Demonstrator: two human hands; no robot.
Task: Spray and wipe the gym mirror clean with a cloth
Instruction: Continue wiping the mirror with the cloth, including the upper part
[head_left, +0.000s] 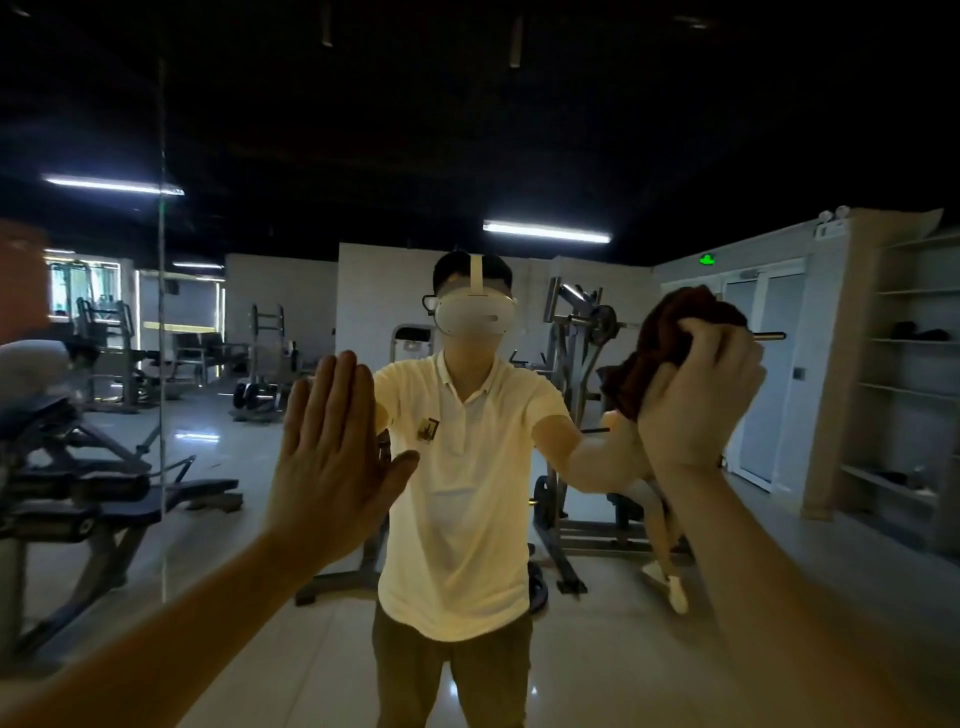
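left hand (332, 457) flat on the big wall mirror glass (218, 519), fingers (337, 395) straight up, and right hand (698, 395) grips a bunched dark brown cloth (670, 332) that sticks out past its fingertips, against the same glass

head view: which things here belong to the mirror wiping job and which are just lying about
Job: large wall mirror; dark red-brown cloth, bunched in the right hand; left hand, flat at the glass. No spray bottle shows.
Lying about, all seen as reflections: grey metal weight machine; black padded bench; white open shelves.
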